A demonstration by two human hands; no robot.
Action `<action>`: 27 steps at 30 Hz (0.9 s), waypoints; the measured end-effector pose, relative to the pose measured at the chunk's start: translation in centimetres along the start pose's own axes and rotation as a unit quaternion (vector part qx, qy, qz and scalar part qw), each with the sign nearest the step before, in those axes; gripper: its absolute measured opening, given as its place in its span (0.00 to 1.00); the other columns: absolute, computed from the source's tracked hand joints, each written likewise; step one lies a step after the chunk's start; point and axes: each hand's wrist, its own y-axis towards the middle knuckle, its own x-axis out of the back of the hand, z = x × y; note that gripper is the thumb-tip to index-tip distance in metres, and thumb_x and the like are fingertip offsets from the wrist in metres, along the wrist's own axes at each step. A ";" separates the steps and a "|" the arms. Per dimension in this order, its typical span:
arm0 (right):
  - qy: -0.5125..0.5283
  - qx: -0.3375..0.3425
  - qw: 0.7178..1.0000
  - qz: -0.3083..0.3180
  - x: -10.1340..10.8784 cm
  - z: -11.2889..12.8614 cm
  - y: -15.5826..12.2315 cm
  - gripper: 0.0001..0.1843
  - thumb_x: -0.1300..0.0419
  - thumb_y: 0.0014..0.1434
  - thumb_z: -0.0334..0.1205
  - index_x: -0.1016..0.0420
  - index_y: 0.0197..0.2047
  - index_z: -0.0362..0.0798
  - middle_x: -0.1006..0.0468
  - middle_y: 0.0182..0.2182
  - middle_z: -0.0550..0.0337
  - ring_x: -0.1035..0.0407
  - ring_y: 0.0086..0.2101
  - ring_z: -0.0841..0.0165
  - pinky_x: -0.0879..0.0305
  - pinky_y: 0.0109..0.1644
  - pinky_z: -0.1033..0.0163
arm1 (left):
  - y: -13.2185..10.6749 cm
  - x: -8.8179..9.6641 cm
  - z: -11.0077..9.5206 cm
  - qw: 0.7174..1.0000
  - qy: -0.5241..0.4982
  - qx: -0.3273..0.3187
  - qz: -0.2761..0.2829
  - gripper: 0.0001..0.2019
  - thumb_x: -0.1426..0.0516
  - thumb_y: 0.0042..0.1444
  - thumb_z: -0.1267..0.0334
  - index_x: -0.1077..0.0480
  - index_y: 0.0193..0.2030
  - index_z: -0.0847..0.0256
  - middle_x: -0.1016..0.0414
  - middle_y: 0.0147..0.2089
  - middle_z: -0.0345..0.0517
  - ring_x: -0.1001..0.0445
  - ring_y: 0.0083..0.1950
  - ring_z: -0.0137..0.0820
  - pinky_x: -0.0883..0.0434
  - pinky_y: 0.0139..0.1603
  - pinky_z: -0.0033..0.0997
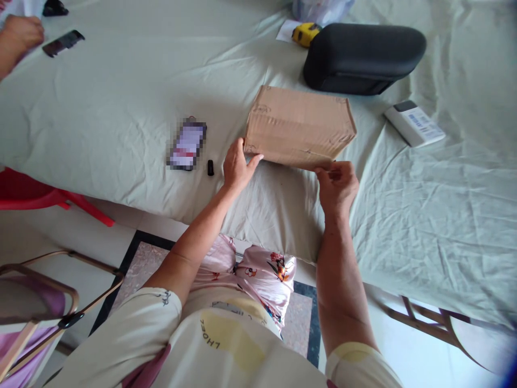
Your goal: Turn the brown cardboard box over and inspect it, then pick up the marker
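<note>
A brown cardboard box (301, 116) sits on the cloth-covered table, creased and with scribbled marks near its corners. My left hand (238, 166) grips its near left corner, thumb along the near edge and fingers at the side, partly hidden. At the near right corner, my right hand (338, 186) pinches the box's lower edge between thumb and curled fingers. Left of the box lie a phone (188, 144) with a blurred-out screen and a small black cylindrical piece (210, 167), the latter close to my left hand.
Behind the box stands a black rounded case (365, 56), beside a yellow tape measure (306, 34). A white and grey small box (414, 124) lies to the right. Another person's hand (25, 32) rests far left near a dark phone (63, 43). Chairs, one red (36, 191), flank the table.
</note>
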 end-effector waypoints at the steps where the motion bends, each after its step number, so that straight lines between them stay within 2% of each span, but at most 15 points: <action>1: 0.017 0.004 1.000 -0.021 0.0 0.0 0.0 0.13 0.34 0.60 0.51 0.30 0.40 0.54 0.22 0.34 0.62 0.27 0.33 0.65 0.26 0.38 0.56 | 0.0 0.0 -0.2 1.000 -0.019 -0.009 0.000 0.35 0.32 0.62 0.36 0.33 0.65 0.56 0.19 0.65 0.62 0.20 0.68 0.50 0.23 0.70 0.52; 3: 0.041 0.015 0.997 -0.057 -0.1 0.2 -0.3 0.16 0.35 0.63 0.55 0.31 0.43 0.54 0.24 0.36 0.61 0.26 0.36 0.65 0.26 0.39 0.56 | -0.3 -0.2 -0.9 0.999 -0.046 -0.022 0.002 0.39 0.38 0.66 0.31 0.37 0.71 0.57 0.24 0.70 0.66 0.23 0.73 0.50 0.25 0.73 0.52; 5: 0.042 0.026 0.996 -0.078 -0.5 0.5 -0.7 0.20 0.35 0.63 0.58 0.32 0.49 0.55 0.25 0.41 0.58 0.26 0.39 0.63 0.25 0.40 0.55 | -0.9 -0.6 -1.9 0.998 -0.061 -0.026 -0.001 0.45 0.40 0.66 0.30 0.44 0.77 0.58 0.29 0.75 0.70 0.29 0.78 0.52 0.28 0.76 0.56; 9: 0.009 0.042 0.996 -0.083 -2.2 1.1 -1.7 0.38 0.28 0.59 0.60 0.36 0.65 0.55 0.30 0.54 0.50 0.26 0.47 0.58 0.23 0.43 0.50 | -2.0 -2.0 -3.7 0.996 -0.074 -0.034 -0.020 0.59 0.32 0.58 0.31 0.57 0.83 0.57 0.42 0.83 0.72 0.44 0.87 0.56 0.37 0.84 0.62; 11: -0.019 0.051 0.993 -0.100 -3.0 1.3 -2.0 0.45 0.26 0.58 0.61 0.39 0.70 0.54 0.32 0.56 0.47 0.27 0.50 0.54 0.22 0.46 0.46 | -2.3 -2.7 -4.2 0.996 -0.075 -0.041 -0.033 0.62 0.29 0.56 0.33 0.60 0.84 0.55 0.47 0.85 0.71 0.49 0.89 0.57 0.41 0.86 0.63; 13: -0.048 0.060 0.989 -0.124 -3.7 1.5 -2.1 0.48 0.25 0.56 0.61 0.39 0.72 0.54 0.33 0.56 0.45 0.28 0.52 0.52 0.21 0.49 0.42 | -2.4 -3.1 -4.5 0.995 -0.078 -0.042 -0.042 0.63 0.28 0.55 0.34 0.61 0.84 0.52 0.50 0.86 0.70 0.51 0.90 0.57 0.42 0.87 0.65; 18: -0.043 0.049 0.988 -0.141 -3.9 1.6 -2.1 0.45 0.25 0.58 0.58 0.39 0.71 0.58 0.31 0.56 0.48 0.28 0.48 0.55 0.20 0.50 0.40 | -2.4 -3.2 -4.4 0.995 -0.080 -0.036 -0.045 0.60 0.30 0.58 0.35 0.63 0.84 0.49 0.49 0.85 0.69 0.50 0.89 0.57 0.42 0.87 0.66; 22: -0.008 0.042 0.991 -0.125 -3.4 1.1 -1.8 0.39 0.30 0.62 0.58 0.37 0.72 0.60 0.31 0.55 0.50 0.28 0.46 0.59 0.19 0.48 0.45 | -2.4 -3.0 -3.9 0.994 -0.072 -0.055 -0.057 0.57 0.36 0.63 0.32 0.65 0.85 0.48 0.45 0.84 0.68 0.43 0.87 0.53 0.34 0.83 0.60; 27: 0.055 0.058 0.990 -0.119 -2.7 -0.1 -0.9 0.34 0.40 0.67 0.64 0.35 0.69 0.58 0.32 0.54 0.50 0.27 0.50 0.56 0.21 0.51 0.44 | -1.9 -2.0 -3.3 0.993 -0.061 -0.081 -0.063 0.48 0.43 0.68 0.30 0.60 0.85 0.44 0.37 0.81 0.62 0.33 0.82 0.48 0.27 0.77 0.55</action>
